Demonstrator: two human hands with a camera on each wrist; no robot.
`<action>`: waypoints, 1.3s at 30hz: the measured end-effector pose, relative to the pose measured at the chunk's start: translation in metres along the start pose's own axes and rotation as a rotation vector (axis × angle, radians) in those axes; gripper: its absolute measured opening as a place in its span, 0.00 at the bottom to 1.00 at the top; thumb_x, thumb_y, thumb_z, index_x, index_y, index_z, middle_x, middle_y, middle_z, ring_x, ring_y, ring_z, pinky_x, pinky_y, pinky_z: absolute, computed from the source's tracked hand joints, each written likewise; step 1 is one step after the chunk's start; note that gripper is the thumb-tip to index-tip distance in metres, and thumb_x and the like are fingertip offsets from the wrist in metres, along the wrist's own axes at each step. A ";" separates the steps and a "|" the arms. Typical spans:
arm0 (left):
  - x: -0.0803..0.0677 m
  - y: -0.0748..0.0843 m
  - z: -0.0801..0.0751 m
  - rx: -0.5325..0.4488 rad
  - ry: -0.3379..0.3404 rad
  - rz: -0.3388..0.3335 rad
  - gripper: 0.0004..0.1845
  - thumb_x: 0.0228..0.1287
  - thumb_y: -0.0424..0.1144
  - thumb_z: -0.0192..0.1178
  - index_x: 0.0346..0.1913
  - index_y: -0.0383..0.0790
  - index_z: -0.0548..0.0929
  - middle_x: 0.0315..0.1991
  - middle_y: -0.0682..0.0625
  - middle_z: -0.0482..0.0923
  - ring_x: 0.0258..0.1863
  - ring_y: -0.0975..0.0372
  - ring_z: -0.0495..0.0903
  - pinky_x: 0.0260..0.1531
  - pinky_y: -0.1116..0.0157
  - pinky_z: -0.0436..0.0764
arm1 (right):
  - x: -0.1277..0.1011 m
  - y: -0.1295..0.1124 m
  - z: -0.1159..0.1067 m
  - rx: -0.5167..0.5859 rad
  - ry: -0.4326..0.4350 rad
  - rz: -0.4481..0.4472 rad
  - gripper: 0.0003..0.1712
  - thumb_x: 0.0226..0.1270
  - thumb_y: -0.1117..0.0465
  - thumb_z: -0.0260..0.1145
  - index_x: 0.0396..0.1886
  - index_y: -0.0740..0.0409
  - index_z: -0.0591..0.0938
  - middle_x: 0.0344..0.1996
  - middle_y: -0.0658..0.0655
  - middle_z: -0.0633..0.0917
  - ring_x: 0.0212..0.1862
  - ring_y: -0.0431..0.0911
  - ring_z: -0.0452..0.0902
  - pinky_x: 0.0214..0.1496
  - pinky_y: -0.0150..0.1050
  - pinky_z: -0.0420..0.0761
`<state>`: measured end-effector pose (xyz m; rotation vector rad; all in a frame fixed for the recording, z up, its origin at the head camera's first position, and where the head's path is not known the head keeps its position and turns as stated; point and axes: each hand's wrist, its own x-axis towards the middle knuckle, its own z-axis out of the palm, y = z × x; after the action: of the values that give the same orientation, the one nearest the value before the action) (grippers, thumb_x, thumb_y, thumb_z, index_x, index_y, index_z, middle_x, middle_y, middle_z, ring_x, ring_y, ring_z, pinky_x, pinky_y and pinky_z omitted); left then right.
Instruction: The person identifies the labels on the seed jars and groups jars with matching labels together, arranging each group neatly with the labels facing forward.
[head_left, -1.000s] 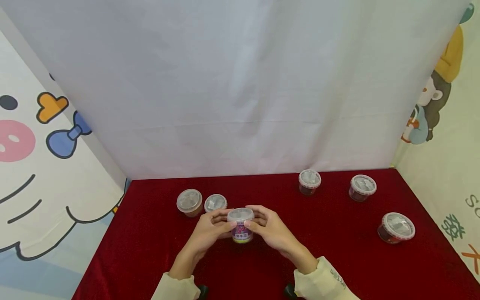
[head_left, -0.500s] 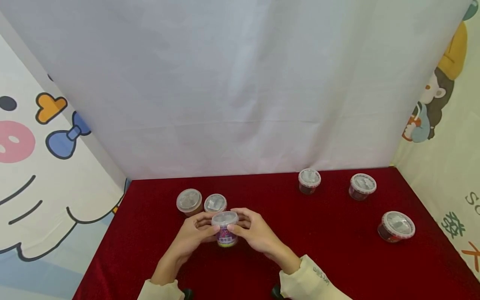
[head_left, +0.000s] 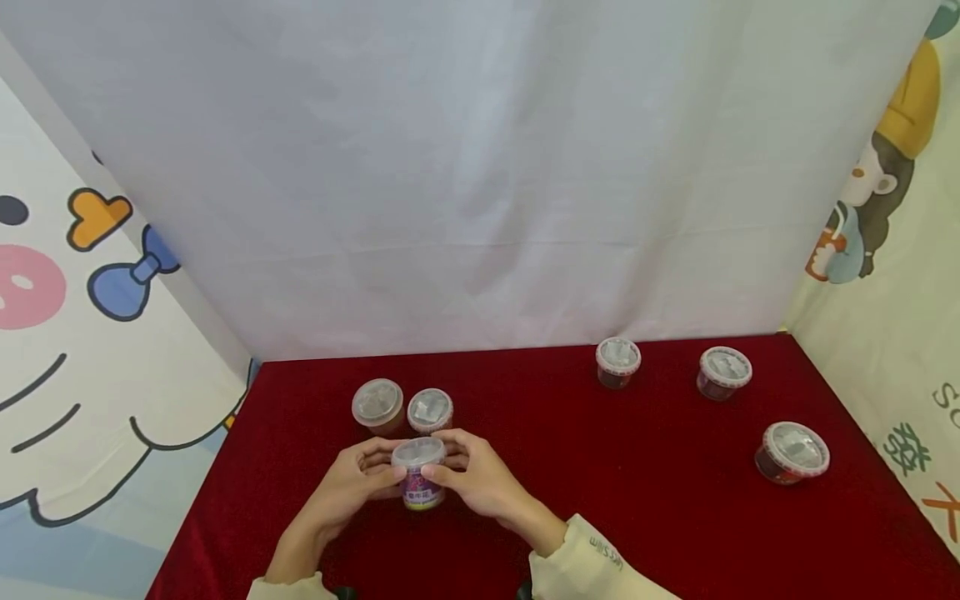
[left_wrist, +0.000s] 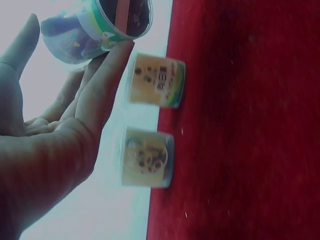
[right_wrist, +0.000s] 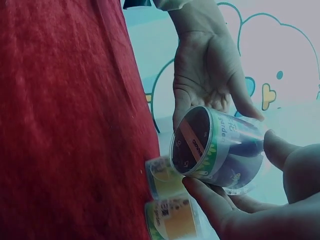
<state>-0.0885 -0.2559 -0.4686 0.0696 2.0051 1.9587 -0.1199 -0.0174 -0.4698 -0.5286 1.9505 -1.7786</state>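
A small clear plastic tub (head_left: 422, 487) with a lid and a purple printed label stands upright between both hands. My left hand (head_left: 341, 487) holds its left side between thumb and fingers, and my right hand (head_left: 483, 482) grips the right side the same way. The right wrist view shows the underside of the tub (right_wrist: 192, 140), dark with a brownish strip across it, above the cloth. Just behind the hands sit two lidded tubs, a wider one (head_left: 377, 404) and a narrower one (head_left: 431, 410); their tan and yellow labels show in the left wrist view.
Three more lidded tubs stand to the right: one at the back (head_left: 618, 362), one farther right (head_left: 723, 373) and one nearer the right edge (head_left: 792, 454). A red cloth (head_left: 600, 467) covers the table. A white curtain (head_left: 480, 183) hangs behind, with printed cartoon panels at both sides.
Both hands have carried the purple-labelled tub to the left and slightly nearer the body, coming in front of the two left tubs. The other tubs have stayed put.
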 end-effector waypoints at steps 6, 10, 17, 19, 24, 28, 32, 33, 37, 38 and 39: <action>-0.006 -0.006 -0.014 -0.005 -0.024 0.016 0.30 0.77 0.33 0.63 0.71 0.16 0.67 0.55 0.46 0.84 0.53 0.62 0.86 0.53 0.59 0.88 | 0.005 0.001 0.014 -0.012 -0.001 0.003 0.32 0.76 0.61 0.70 0.72 0.71 0.73 0.62 0.65 0.83 0.61 0.60 0.83 0.60 0.52 0.85; -0.010 -0.010 -0.023 0.002 -0.026 0.007 0.30 0.76 0.32 0.63 0.70 0.16 0.67 0.55 0.47 0.84 0.53 0.61 0.86 0.53 0.59 0.88 | 0.009 0.002 0.021 -0.015 -0.005 0.016 0.31 0.76 0.61 0.71 0.72 0.69 0.74 0.61 0.64 0.83 0.61 0.59 0.83 0.60 0.49 0.86; -0.016 -0.019 -0.039 0.007 -0.043 -0.004 0.27 0.76 0.32 0.62 0.69 0.19 0.70 0.54 0.48 0.84 0.54 0.61 0.86 0.53 0.59 0.88 | 0.016 0.005 0.036 -0.014 -0.012 0.010 0.29 0.74 0.63 0.72 0.69 0.68 0.76 0.58 0.64 0.84 0.59 0.58 0.84 0.58 0.48 0.87; -0.018 -0.021 -0.043 0.003 -0.046 -0.001 0.26 0.76 0.31 0.62 0.69 0.20 0.71 0.54 0.49 0.84 0.54 0.61 0.86 0.53 0.59 0.88 | 0.018 0.006 0.039 -0.020 -0.011 0.008 0.28 0.73 0.64 0.73 0.68 0.68 0.77 0.58 0.64 0.85 0.59 0.58 0.84 0.58 0.48 0.87; -0.023 -0.025 -0.053 0.005 -0.056 0.029 0.22 0.75 0.29 0.63 0.68 0.25 0.74 0.54 0.51 0.84 0.54 0.62 0.86 0.53 0.62 0.87 | 0.025 0.010 0.047 -0.054 -0.018 0.007 0.28 0.72 0.62 0.74 0.68 0.65 0.78 0.57 0.61 0.85 0.59 0.56 0.85 0.57 0.43 0.86; -0.026 -0.029 -0.060 0.046 -0.055 0.053 0.23 0.74 0.28 0.63 0.68 0.24 0.74 0.55 0.54 0.84 0.54 0.64 0.86 0.52 0.65 0.86 | 0.029 0.015 0.052 -0.081 -0.033 -0.002 0.28 0.71 0.63 0.75 0.67 0.63 0.79 0.58 0.60 0.85 0.59 0.54 0.85 0.57 0.38 0.86; -0.030 -0.031 -0.065 0.117 -0.048 0.077 0.25 0.74 0.28 0.64 0.69 0.21 0.72 0.57 0.56 0.84 0.55 0.66 0.85 0.52 0.67 0.85 | 0.032 0.018 0.057 -0.097 -0.044 -0.021 0.29 0.69 0.65 0.77 0.67 0.64 0.78 0.60 0.60 0.85 0.60 0.53 0.84 0.56 0.35 0.85; -0.030 -0.032 -0.066 0.132 -0.045 0.082 0.26 0.73 0.28 0.65 0.69 0.20 0.71 0.58 0.56 0.84 0.55 0.67 0.85 0.52 0.67 0.85 | 0.033 0.018 0.058 -0.093 -0.048 -0.025 0.30 0.68 0.66 0.77 0.67 0.64 0.78 0.60 0.60 0.85 0.60 0.52 0.84 0.56 0.34 0.85; -0.032 -0.034 -0.069 0.157 -0.039 0.083 0.29 0.71 0.28 0.67 0.68 0.18 0.70 0.59 0.57 0.83 0.57 0.68 0.84 0.52 0.67 0.85 | 0.035 0.021 0.062 -0.089 -0.071 -0.051 0.33 0.65 0.69 0.78 0.68 0.65 0.77 0.61 0.60 0.84 0.61 0.50 0.84 0.56 0.32 0.85; -0.032 -0.035 -0.070 0.158 -0.038 0.081 0.29 0.70 0.27 0.67 0.68 0.18 0.70 0.59 0.58 0.83 0.57 0.68 0.84 0.53 0.67 0.85 | 0.036 0.022 0.062 -0.089 -0.076 -0.053 0.33 0.64 0.69 0.78 0.68 0.65 0.77 0.62 0.60 0.83 0.62 0.49 0.83 0.56 0.32 0.85; -0.032 -0.036 -0.071 0.160 -0.037 0.079 0.29 0.70 0.27 0.68 0.68 0.19 0.70 0.59 0.58 0.83 0.57 0.68 0.83 0.53 0.67 0.85 | 0.036 0.023 0.063 -0.087 -0.080 -0.056 0.34 0.64 0.69 0.79 0.69 0.65 0.77 0.62 0.60 0.83 0.62 0.49 0.83 0.56 0.32 0.85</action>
<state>-0.0701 -0.3345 -0.4979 0.2244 2.1618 1.8247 -0.1143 -0.0875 -0.4999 -0.6787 1.9832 -1.6849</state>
